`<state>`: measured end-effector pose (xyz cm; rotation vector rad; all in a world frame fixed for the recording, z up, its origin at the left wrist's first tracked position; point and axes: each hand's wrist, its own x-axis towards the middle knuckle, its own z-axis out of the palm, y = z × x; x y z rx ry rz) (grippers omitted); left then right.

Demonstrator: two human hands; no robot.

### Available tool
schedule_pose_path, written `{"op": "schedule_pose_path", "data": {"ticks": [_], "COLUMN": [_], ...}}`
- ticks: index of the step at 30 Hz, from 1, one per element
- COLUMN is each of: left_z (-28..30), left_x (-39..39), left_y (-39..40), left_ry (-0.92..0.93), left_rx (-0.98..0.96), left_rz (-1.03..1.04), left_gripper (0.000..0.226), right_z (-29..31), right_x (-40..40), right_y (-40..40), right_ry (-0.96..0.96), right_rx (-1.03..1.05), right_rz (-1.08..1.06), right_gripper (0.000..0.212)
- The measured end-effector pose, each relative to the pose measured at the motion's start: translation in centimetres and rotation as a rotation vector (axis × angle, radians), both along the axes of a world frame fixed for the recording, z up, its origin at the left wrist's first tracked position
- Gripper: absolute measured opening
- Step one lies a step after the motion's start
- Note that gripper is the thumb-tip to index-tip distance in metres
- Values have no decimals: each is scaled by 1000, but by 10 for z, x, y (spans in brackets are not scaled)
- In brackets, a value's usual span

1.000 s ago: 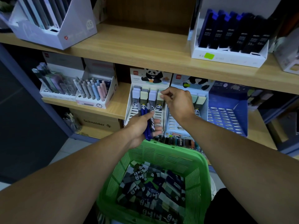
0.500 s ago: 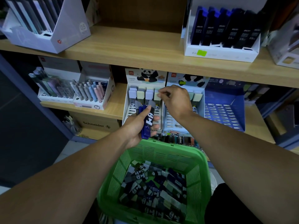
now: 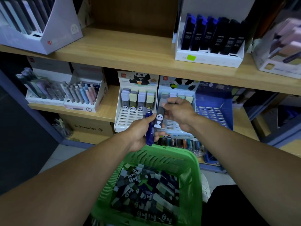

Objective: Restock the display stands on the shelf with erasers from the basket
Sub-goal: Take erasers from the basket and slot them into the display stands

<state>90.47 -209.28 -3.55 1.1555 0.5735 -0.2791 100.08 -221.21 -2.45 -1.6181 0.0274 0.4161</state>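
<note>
A green basket (image 3: 192,162) full of panda erasers (image 3: 145,191) sits low in the middle. On the lower shelf stand two white panda display stands, the left stand (image 3: 128,118) and the right stand (image 3: 193,95), each with a top row of erasers. In front of them my left hand (image 3: 138,131) grips a bundle of blue erasers (image 3: 149,132). My right hand (image 3: 177,111) pinches the grey top of a panda eraser (image 3: 159,120) that stands against that bundle.
A blue slotted stand (image 3: 213,111) stands right of the panda stands. Pen displays (image 3: 81,95) fill the lower shelf's left side. A white box of dark refill cases (image 3: 210,57) sits on the upper shelf (image 3: 127,53). More pens (image 3: 179,142) lie below the stands.
My right hand has drawn back from the right stand's top row to the bundle and taken hold of a panda eraser. My left hand has turned the bundle more upright.
</note>
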Motion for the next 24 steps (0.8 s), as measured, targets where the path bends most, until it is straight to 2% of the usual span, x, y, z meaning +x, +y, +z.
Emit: {"op": "schedule_pose_path", "data": {"ticks": [3, 5, 8, 12, 17, 24], "left_z": [2, 4, 5, 3, 3, 3], "left_x": [1, 1, 1, 0, 1, 0], "left_y": [-1, -2, -4, -3, 0, 2], "left_ry": [6, 2, -19, -17, -24, -40], "left_rx": [-65, -122, -139, -77, -40, -27], "left_rz": [16, 46, 80, 39, 49, 31], "left_gripper": [22, 27, 34, 40, 45, 48], "right_z": [3, 0, -6, -9, -10, -15], "right_x": [7, 10, 11, 9, 9, 11], "right_y": [-9, -17, -25, -25, -22, -18], "right_ry": [-168, -339, -570, -721, -783, -764], "right_rx": [2, -100, -274, -343, -410, -468], "right_rz": [-132, -159, -91, 8, 42, 127], "right_gripper": [17, 21, 26, 19, 13, 5]}}
